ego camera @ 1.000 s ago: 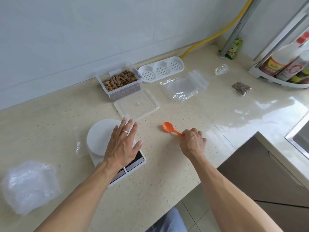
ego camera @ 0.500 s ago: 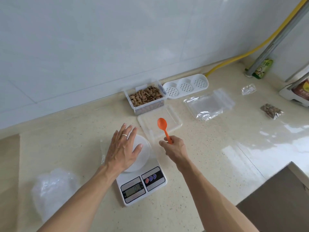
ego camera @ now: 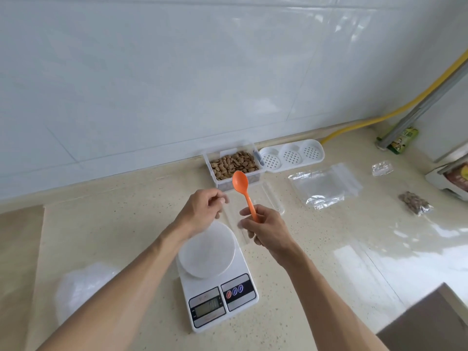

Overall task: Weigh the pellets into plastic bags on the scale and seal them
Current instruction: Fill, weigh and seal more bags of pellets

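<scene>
My right hand (ego camera: pixel 268 229) grips the handle of an orange spoon (ego camera: pixel 240 183), bowl up, just in front of the clear box of brown pellets (ego camera: pixel 234 162) at the wall. My left hand (ego camera: pixel 202 209) hovers above the far edge of the white scale (ego camera: pixel 217 295), its fingers curled in a pinch. A faint clear plastic bag (ego camera: pixel 231 219) appears to hang from them between my hands. The scale's round plate (ego camera: pixel 207 249) is bare and its display is lit.
The box's clear lid (ego camera: pixel 273 201) lies beside the scale. Right of it are a stack of zip bags (ego camera: pixel 326 186), a filled pellet bag (ego camera: pixel 415 206) and a small clear bag (ego camera: pixel 382 168). A white perforated tray (ego camera: pixel 291 155) is at the wall. Crumpled plastic (ego camera: pixel 81 287) lies left.
My left hand lifted off the scale plate and curled its fingers. My right hand picked the spoon off the counter and raised it toward the pellet box. The view tilted toward the wall.
</scene>
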Tool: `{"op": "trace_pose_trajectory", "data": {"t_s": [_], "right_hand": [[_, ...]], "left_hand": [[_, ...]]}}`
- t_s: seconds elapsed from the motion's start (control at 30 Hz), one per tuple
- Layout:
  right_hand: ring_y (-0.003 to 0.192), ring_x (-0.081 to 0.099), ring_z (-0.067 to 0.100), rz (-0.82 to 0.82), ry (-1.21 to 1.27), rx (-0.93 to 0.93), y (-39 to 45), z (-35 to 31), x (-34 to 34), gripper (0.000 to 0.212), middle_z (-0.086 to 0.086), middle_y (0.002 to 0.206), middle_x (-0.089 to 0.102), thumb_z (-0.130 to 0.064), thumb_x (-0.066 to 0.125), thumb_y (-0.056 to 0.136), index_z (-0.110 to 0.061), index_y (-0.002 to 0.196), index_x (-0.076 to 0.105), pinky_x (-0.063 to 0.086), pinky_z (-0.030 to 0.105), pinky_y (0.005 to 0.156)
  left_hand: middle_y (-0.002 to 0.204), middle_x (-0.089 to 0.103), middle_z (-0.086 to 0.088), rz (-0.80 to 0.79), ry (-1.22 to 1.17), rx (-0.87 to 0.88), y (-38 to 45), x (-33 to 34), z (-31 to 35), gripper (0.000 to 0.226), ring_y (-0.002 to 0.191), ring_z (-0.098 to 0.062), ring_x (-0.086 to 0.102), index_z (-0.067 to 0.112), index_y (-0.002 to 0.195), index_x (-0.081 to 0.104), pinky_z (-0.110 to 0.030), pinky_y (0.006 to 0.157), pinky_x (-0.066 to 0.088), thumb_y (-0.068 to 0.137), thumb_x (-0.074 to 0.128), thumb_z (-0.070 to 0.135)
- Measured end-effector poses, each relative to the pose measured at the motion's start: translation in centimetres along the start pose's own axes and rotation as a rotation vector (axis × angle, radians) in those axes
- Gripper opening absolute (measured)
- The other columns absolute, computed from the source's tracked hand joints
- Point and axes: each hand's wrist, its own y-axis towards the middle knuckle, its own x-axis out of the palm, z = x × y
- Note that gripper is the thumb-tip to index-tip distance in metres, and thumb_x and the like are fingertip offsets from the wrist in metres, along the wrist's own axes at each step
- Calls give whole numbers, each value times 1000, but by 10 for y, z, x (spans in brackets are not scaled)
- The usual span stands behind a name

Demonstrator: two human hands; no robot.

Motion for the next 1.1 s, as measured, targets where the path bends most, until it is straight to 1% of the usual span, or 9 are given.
{"op": "trace_pose_trajectory", "data": {"t_s": [0.1, 0.33, 0.47, 0.53, 0.63, 0.73, 0.83, 0.97, 1.1], "right_hand": [[57, 53, 9, 5, -49, -23, -5, -8, 1, 21, 7, 73, 65, -15, 79, 81, -13, 99, 68, 43, 21, 54], [58, 50, 12, -71, -8, -89, -23, -21, -7, 5, 12, 75, 71, -7, 62, 89, -4, 91, 66, 36, 23, 52], [65, 50, 19, -137, 45, -73, -26, -26, -28, 6, 8, 69, 65, -9, 61, 94, -9, 89, 64, 33, 27, 56], [70, 47, 24, -211, 27, -33, -26, -28, -33, 4, 8, 69, 65, -8, 68, 90, -7, 93, 66, 32, 27, 55], [64, 45, 23, -309, 21, 32, -24, -34, -41, 19, 7, 66, 60, -3, 71, 85, -3, 103, 66, 32, 24, 51], [60, 40, 23, -349, -39, 5, -19, -41, -50, 8, 8, 72, 61, 6, 60, 88, 8, 95, 64, 30, 24, 53], [59, 37, 24, -373, 2, -33, -13, -51, -54, 10, -1, 80, 70, 7, 51, 90, 10, 95, 59, 27, 29, 55], [47, 33, 11, -342, 138, 38, -3, -61, -59, 20, 5, 60, 45, 5, 50, 94, 15, 110, 56, 22, 24, 44], [47, 34, 11, -292, 229, 106, 8, -63, -66, 15, 7, 61, 45, 5, 50, 94, 3, 101, 63, 22, 23, 44]], "left_hand": [[58, 53, 2, -61, -90, 36, -3, -4, 8, 21, 55, -11, 49, 16, 83, 67, -26, 61, 44, 97, 53, 10], [65, 59, 0, -169, -124, 29, -14, -14, 23, 18, 60, -13, 55, 16, 89, 71, -20, 61, 44, 97, 55, 12], [58, 56, 8, -241, -39, -28, -17, -24, 22, 20, 56, -12, 53, 14, 93, 71, -30, 63, 45, 99, 52, 17], [56, 53, 10, -228, -14, -19, -18, -20, 27, 21, 52, -9, 49, 15, 91, 71, -27, 60, 44, 99, 52, 17], [55, 51, 9, -214, 10, -4, -18, -14, 34, 20, 50, -6, 44, 17, 89, 71, -22, 54, 40, 99, 54, 17], [56, 48, 6, -205, 4, 5, -14, -14, 41, 20, 49, -5, 40, 23, 83, 73, -19, 51, 35, 96, 59, 19], [60, 59, 15, -159, -14, 17, -8, -18, 48, 19, 54, 2, 46, 25, 76, 73, -16, 58, 35, 93, 63, 26], [56, 42, 7, -106, 44, 18, -2, -28, 43, 26, 53, -7, 35, 22, 75, 72, -25, 56, 30, 93, 60, 36], [49, 31, 9, 16, 203, 66, 1, -36, 32, 52, 48, -8, 27, 15, 54, 48, -26, 50, 24, 94, 50, 49]]}}
